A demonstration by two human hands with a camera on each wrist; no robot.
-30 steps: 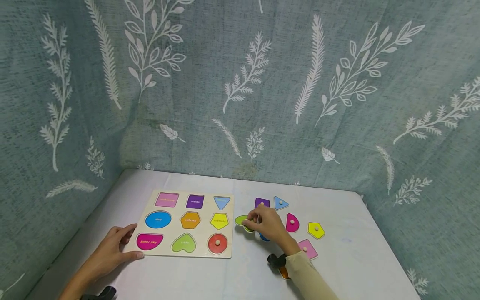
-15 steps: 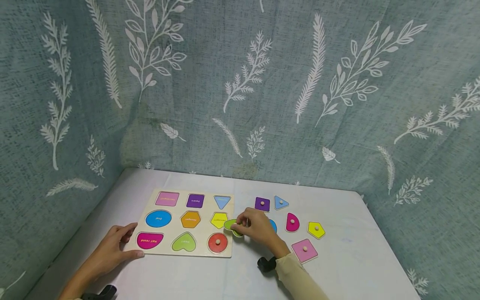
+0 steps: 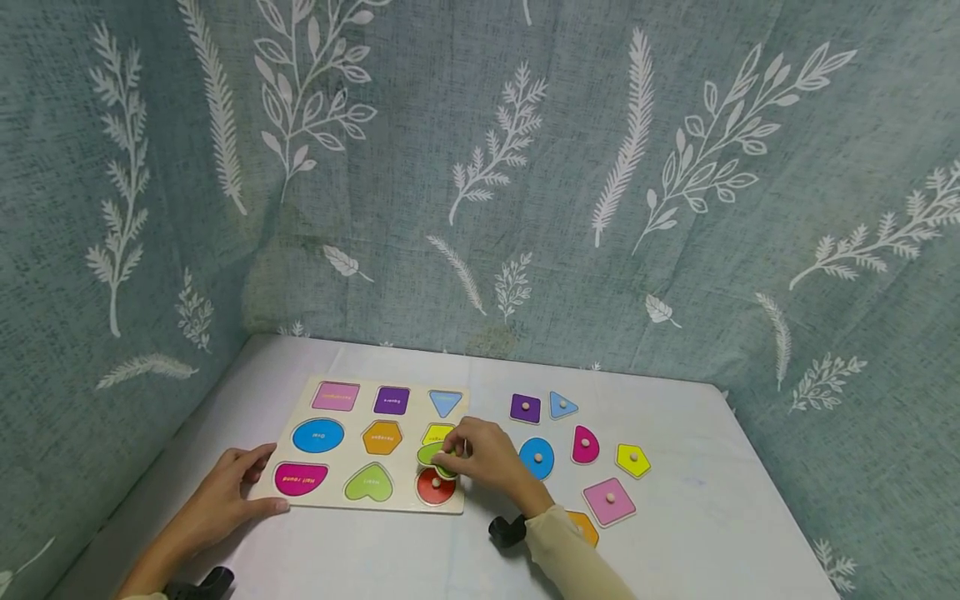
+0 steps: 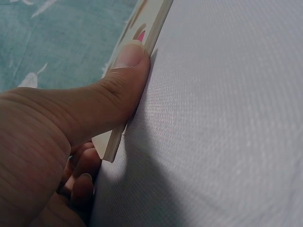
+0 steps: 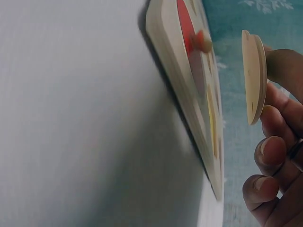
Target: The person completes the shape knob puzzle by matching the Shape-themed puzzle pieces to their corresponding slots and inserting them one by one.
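A wooden shape puzzle board [image 3: 405, 500] lies on the white table. My left hand [image 3: 217, 492] grips its near left corner, the thumb along the near edge and the fingers at the left side; the left wrist view shows the thumb [image 4: 113, 85] against the board's edge [image 4: 112, 146]. My right hand [image 3: 483, 458] pinches a green heart puzzle piece [image 3: 431, 452] above the board's right side, partly over the yellow pentagon recess and the red circle piece [image 3: 435, 492]. In the right wrist view the heart piece [image 5: 253, 78] is edge-on, raised off the board.
Right of the board lie a purple square [image 3: 525, 408], a light blue triangle [image 3: 562, 405], a blue oval [image 3: 537, 458], a magenta half round [image 3: 585, 445], a yellow pentagon [image 3: 633, 460], a pink rectangle [image 3: 609, 502] and an orange hexagon [image 3: 582, 527]. Patterned cloth [image 3: 480, 167] hangs behind.
My right hand has carried the green heart piece leftward from beside the board to over its right side, uncovering the blue oval and orange hexagon. My left hand has stayed at the corner.
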